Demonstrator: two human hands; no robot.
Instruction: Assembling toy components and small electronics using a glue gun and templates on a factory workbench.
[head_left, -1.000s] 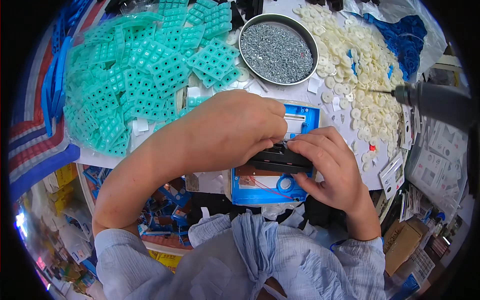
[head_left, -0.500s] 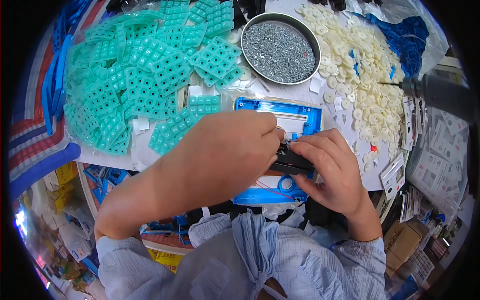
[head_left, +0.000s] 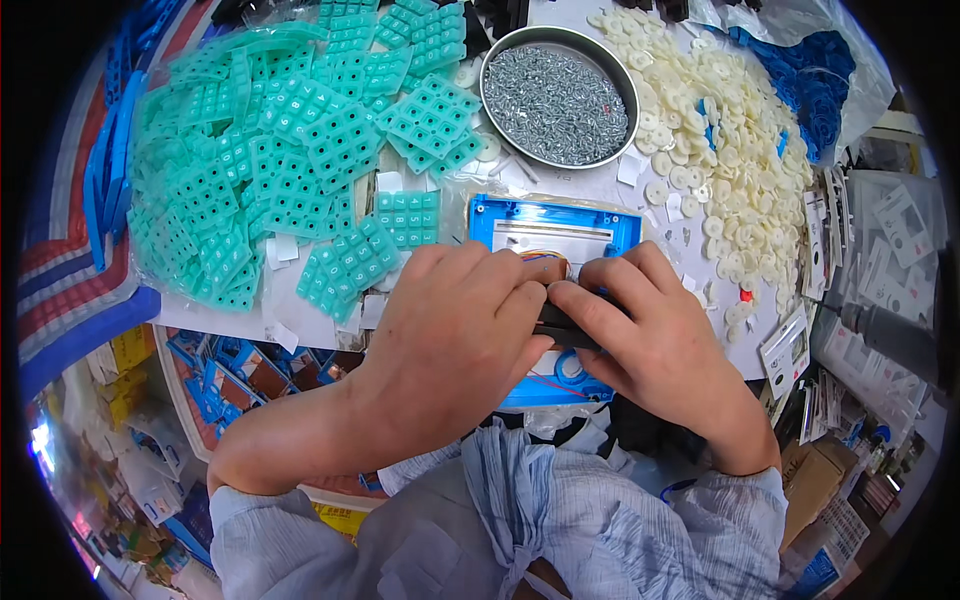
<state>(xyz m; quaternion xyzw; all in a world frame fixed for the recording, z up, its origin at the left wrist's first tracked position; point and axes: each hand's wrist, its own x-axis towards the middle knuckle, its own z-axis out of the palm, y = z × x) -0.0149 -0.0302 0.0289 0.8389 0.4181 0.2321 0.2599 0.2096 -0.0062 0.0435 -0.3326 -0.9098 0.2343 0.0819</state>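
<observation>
A blue plastic housing (head_left: 627,232) lies open in front of me, with a white inner panel, a round blue ring and thin red wires in its lower part. Over its middle I hold a black plastic part (head_left: 566,326), mostly covered by my fingers. My left hand (head_left: 455,325) is closed at its left end, beside a brown board (head_left: 546,268) with coloured wires. From the other side my right hand (head_left: 655,335) grips the same black part, thumb below and fingers on top. The fingertips of both hands nearly meet.
Green rubber keypads (head_left: 290,130) are heaped at the left. A round metal tray (head_left: 632,95) of small screws stands beyond the housing. Cream plastic discs (head_left: 740,150) spread over the right, near blue parts (head_left: 820,90). A dark power screwdriver (head_left: 890,335) hangs at the right edge.
My left hand has moved back and down to the left, uncovering the brown board and wires. My right hand has shifted slightly. The screwdriver at the right has swung nearer to me.
</observation>
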